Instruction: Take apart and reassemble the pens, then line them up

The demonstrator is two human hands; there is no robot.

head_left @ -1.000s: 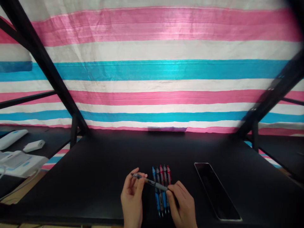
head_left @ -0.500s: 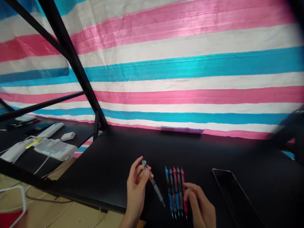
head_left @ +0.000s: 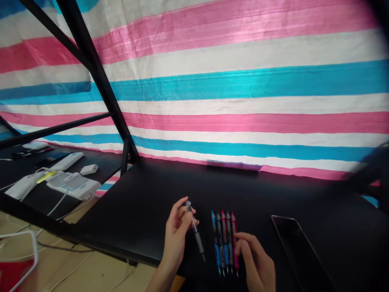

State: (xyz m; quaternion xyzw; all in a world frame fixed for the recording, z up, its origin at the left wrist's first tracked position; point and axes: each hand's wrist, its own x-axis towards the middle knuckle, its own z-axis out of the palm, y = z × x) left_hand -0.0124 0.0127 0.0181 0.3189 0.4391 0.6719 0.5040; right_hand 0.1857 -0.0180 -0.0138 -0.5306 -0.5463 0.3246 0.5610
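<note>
Between the thumb and fingers of my left hand is a clear pen with a grey grip, its tip slanting down to the right. Several pens lie side by side on the black table, right of that pen: a blue pen, dark and blue ones in the middle, and a red pen at the right end. My right hand rests at the row's right side, fingers curled, the index fingertip against the red pen. Whether the thumb grips it too is hard to see.
A dark phone lies to the right of my right hand. On another black surface at the left are a white power strip, cables and a white adapter. A black metal frame stands before a striped sheet.
My left hand has tilted the clear pen more upright, and its tip has shifted slightly left. My right hand stays at the red pen. The view has shifted slightly.
</note>
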